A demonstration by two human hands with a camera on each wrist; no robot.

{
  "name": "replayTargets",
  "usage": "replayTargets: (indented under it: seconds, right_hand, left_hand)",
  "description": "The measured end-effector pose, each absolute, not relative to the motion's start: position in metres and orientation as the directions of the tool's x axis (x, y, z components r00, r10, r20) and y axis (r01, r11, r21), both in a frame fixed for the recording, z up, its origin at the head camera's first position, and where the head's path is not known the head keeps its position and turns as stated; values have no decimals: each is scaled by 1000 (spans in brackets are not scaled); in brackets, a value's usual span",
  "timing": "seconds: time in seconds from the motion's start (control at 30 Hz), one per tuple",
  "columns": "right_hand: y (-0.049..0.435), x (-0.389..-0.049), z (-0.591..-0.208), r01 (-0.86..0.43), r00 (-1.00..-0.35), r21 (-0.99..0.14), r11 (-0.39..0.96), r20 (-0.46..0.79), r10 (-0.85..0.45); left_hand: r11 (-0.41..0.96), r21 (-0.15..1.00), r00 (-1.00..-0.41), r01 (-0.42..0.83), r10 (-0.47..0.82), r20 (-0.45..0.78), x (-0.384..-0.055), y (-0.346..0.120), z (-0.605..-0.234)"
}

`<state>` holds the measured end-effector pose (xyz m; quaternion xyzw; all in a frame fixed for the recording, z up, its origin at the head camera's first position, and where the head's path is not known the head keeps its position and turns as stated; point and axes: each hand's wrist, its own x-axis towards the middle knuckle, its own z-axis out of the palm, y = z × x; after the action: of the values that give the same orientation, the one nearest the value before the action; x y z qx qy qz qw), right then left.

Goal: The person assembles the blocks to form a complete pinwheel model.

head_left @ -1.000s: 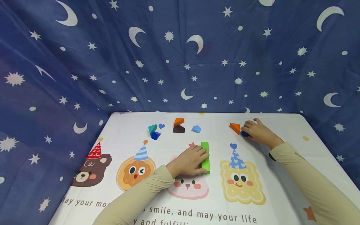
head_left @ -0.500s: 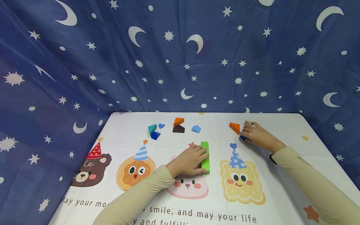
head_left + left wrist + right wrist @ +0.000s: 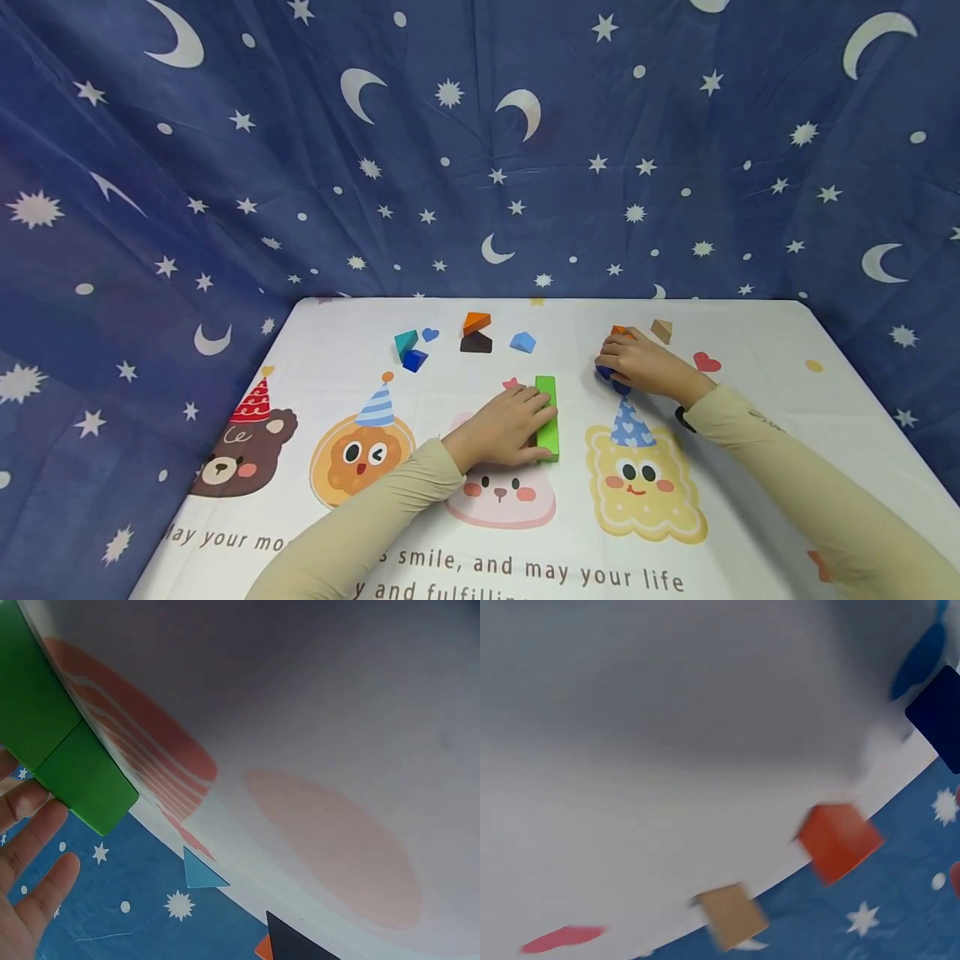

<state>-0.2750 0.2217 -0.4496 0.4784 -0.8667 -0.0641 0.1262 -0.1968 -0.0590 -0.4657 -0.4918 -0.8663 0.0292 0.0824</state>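
Observation:
My left hand [image 3: 501, 427] holds two bright green blocks [image 3: 547, 433] placed end to end on the tablecloth; their seam shows in the left wrist view, where my fingertips touch the green blocks [image 3: 90, 776]. My right hand [image 3: 647, 363] grips a dark blue block [image 3: 604, 372], mostly covered by my fingers in the head view. In the right wrist view, one flat face of the dark blue block [image 3: 939, 720] shows at the right edge. An orange block [image 3: 620, 331] lies just behind my right hand, partly hidden by it.
A wood-coloured block [image 3: 662, 331] lies beyond my right hand. Farther left are a light blue block [image 3: 522, 342], a dark brown block [image 3: 476, 342], an orange block [image 3: 476, 322], a teal block [image 3: 406, 342] and a blue block [image 3: 415, 360]. A starry curtain [image 3: 420, 150] stands behind the table.
My right hand has moved left and slightly nearer with the dark blue block, uncovering the wood-coloured block and now partly covering the orange one. My left hand has stayed on the green blocks.

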Motion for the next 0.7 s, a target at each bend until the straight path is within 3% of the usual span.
replayTargets:
  seconds: [0.2, 0.7]
  right_hand:
    - [193, -280, -450, -826, -484, 252, 504, 142, -864]
    - [153, -291, -454, -828, -497, 204, 522, 163, -852]
  left_hand:
    - [513, -133, -500, 848, 858, 123, -197, -59, -465]
    - [515, -134, -503, 847, 857, 113, -196, -59, -464]
